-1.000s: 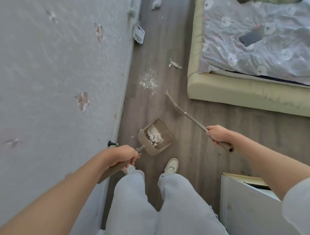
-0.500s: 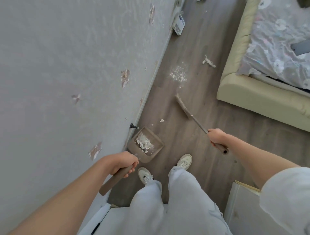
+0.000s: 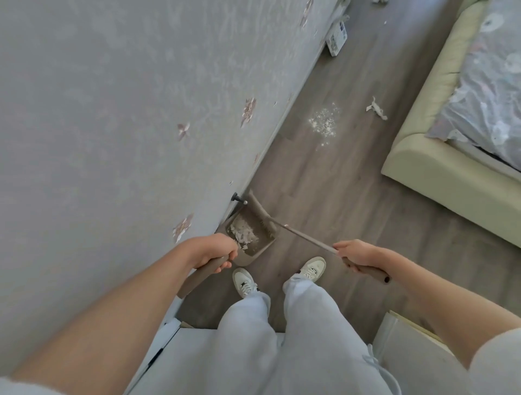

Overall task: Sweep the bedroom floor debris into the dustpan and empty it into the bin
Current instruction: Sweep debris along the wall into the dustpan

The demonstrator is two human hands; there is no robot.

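Wood floor [image 3: 332, 180], papered wall [image 3: 112, 112], bed [image 3: 439, 169]

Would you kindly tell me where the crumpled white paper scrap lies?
The crumpled white paper scrap lies upper right in the head view, between the cream bed frame and white powder patch.

Bed [image 3: 439, 180] and its patterned cover [image 3: 490, 93] run off the right edge; the left hand [image 3: 211, 252] hides the dustpan [image 3: 255, 239] handle's join; white scrap [image 3: 379, 1] is cropped at top.
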